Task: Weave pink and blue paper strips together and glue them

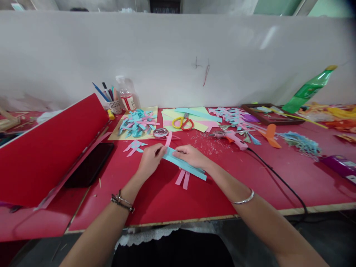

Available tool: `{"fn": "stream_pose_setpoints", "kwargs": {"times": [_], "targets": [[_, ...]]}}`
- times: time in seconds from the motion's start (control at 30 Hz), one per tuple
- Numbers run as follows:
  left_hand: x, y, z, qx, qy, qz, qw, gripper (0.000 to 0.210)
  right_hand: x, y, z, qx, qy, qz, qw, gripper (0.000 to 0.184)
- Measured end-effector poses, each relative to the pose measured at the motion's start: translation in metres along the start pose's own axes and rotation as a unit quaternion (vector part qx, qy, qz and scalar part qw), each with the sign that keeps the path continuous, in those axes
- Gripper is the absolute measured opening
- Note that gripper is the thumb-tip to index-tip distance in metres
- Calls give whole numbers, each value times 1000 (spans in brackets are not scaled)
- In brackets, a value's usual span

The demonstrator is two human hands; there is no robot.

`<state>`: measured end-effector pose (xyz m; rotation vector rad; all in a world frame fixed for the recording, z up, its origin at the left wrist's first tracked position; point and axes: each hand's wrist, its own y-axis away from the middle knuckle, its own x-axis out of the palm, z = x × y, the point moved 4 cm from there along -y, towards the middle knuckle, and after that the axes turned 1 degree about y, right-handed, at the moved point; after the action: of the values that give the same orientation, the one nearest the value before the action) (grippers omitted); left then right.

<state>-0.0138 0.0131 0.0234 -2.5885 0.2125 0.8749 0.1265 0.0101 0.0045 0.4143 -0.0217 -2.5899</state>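
Observation:
My left hand (pixel 151 158) pinches the upper left end of light blue paper strips (pixel 185 165), where a pink paper strip (pixel 168 138) sticks up beside its fingers. Fingers of my right hand (pixel 190 155) are closed on the same blue strips a little further along. Below the blue strips several pink strip ends (pixel 183 178) fan out; whether they are woven into the blue ones I cannot tell. To the left of my left hand lies a small woven pink and blue paper piece (pixel 135 146) on the red table (pixel 155 207).
Behind my hands are a pile of woven pieces (pixel 139 123), scissors (pixel 183 122) and paper sheets (pixel 200 128). A pink glue gun (pixel 232 138) trails a black cord (pixel 278 178) at right. A phone (pixel 90 165) and red board (pixel 55 152) are left; a green bottle (pixel 310 91) leans far right.

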Motion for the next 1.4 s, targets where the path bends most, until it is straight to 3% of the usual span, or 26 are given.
{"fn": "stream_pose_setpoints", "kwargs": {"times": [0.27, 0.4, 0.5, 0.67, 0.8, 0.93, 1.03, 1.17, 1.4], "targets": [[-13, -3, 1, 16, -69, -19, 997, 28, -9, -4, -1, -25, 74, 6, 997, 33], [-29, -2, -5, 21, -146, 8, 989, 26, -10, -5, -1, -35, 80, 13, 996, 35], [-42, 9, -4, 8, -184, 23, 983, 26, -7, -4, -3, -16, 68, 29, 997, 34], [-62, 42, 16, -49, -197, -25, 979, 28, -7, -3, -3, -17, 95, 35, 995, 30], [-70, 71, 34, -117, -178, -48, 976, 32, -20, 3, 19, -113, 253, -21, 961, 19], [-76, 92, 41, -178, -117, -70, 974, 32, -23, 18, 28, -170, 381, 42, 908, 28], [-76, 101, 44, -202, -66, -81, 974, 32, -22, 30, 14, -145, 412, 91, 895, 29], [-71, 107, 47, -207, -56, -84, 973, 32, -28, 41, -2, -109, 430, 29, 896, 14], [-53, 105, 33, -158, -153, -88, 972, 33, -52, 46, 1, -39, 473, -17, 880, 15]]}}
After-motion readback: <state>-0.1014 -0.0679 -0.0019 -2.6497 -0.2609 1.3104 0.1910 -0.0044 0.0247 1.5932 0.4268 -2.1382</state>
